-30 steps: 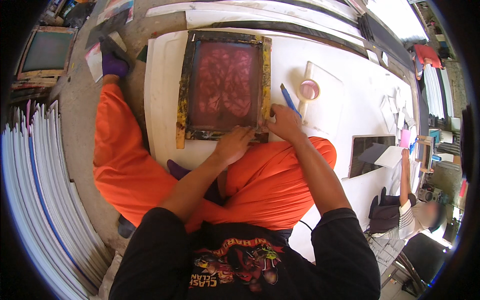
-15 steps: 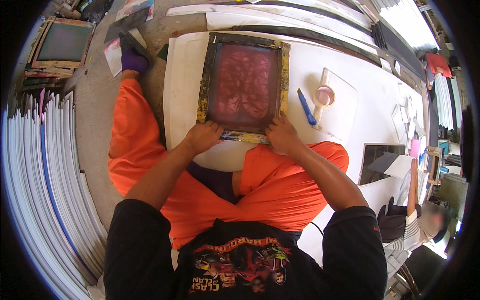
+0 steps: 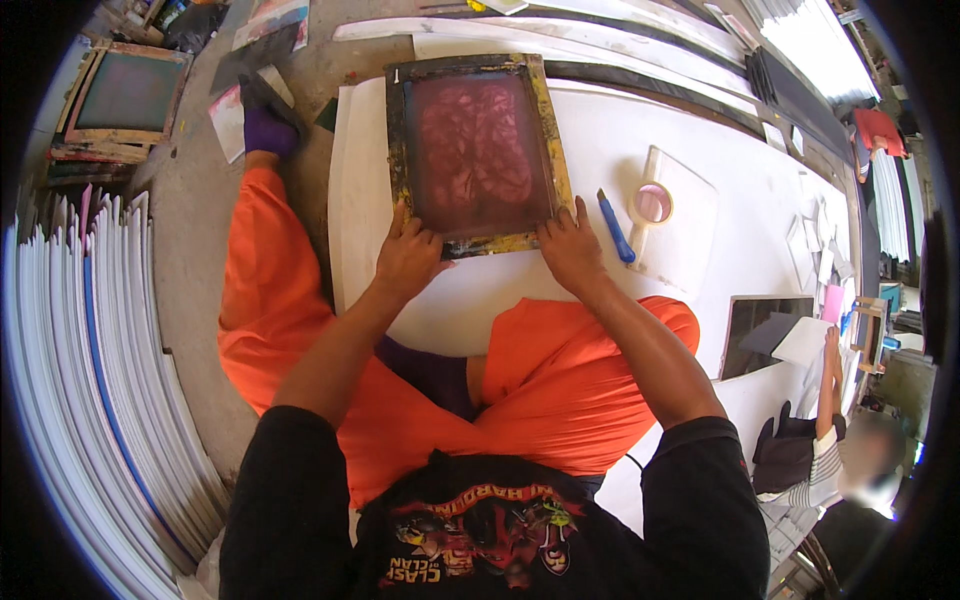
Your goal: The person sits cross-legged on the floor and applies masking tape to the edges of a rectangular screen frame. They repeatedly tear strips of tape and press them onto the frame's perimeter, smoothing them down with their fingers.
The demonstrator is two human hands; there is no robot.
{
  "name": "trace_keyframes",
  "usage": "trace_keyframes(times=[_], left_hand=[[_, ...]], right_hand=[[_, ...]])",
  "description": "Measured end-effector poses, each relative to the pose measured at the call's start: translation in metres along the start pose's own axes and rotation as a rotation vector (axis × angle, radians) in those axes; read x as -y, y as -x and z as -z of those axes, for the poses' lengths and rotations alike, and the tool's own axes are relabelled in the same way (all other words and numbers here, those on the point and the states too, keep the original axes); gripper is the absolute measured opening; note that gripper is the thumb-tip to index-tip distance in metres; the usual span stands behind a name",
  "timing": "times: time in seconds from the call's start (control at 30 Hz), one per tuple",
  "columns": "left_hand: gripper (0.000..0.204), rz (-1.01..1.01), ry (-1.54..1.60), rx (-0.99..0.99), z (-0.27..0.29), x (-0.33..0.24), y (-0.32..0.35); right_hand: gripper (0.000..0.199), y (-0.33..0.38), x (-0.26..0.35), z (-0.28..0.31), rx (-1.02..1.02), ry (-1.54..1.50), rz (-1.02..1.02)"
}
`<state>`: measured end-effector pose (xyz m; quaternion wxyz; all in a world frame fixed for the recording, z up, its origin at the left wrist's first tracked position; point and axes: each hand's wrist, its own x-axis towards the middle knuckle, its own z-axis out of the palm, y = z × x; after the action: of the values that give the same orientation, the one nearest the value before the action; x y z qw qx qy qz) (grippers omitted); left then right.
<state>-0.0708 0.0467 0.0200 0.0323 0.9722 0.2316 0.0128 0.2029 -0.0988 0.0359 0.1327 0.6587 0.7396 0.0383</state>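
Note:
A screen printing frame (image 3: 554, 130) with a dark, paint-stained wooden border lies in front of me over a white board. Its mesh (image 3: 474, 150) is dark red, with a creased pattern showing through. My left hand (image 3: 408, 258) grips the near left corner, fingers over the wood. At the near right corner my right hand (image 3: 573, 252) holds the border, its index finger pointing along the side. What is under the frame is hidden. Just right of it lies a blue cutter knife (image 3: 614, 228), and beside that a roll of tape (image 3: 652, 203) rests partly on a pale flat panel (image 3: 685, 215).
My legs in orange trousers (image 3: 580, 370) fold around the near side of the white board (image 3: 610, 110). Stacked white sheets (image 3: 60, 350) stand at left, and another framed screen (image 3: 125, 90) lies far left. Long strips (image 3: 580, 40) lie beyond. A co-worker (image 3: 805, 450) handles sheets at right.
The frame has slid away from me and a little left, turning slightly. Both hands have moved with it, and their fingers now reach further over the corners.

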Motion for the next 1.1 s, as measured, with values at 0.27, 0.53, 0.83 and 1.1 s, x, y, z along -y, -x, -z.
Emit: trace_keyframes(times=[0.27,0.53,0.83,1.1], left_hand=[[0.058,0.058,0.045,0.165,-0.007,-0.001,-0.009],[0.05,0.007,0.121,-0.098,-0.022,-0.007,0.0],[0.055,0.006,0.241,-0.043,-0.031,-0.006,-0.01],[0.053,0.148,0.202,-0.106,-0.03,-0.009,-0.007]], right_hand=[[0.024,-0.024,0.01,-0.014,0.005,-0.434,-0.017],[0.023,-0.039,0.024,0.001,0.031,-0.351,0.047],[0.028,-0.05,0.031,0.002,0.096,-0.483,-0.074],[0.04,-0.042,0.03,0.01,0.138,-0.439,-0.193]])
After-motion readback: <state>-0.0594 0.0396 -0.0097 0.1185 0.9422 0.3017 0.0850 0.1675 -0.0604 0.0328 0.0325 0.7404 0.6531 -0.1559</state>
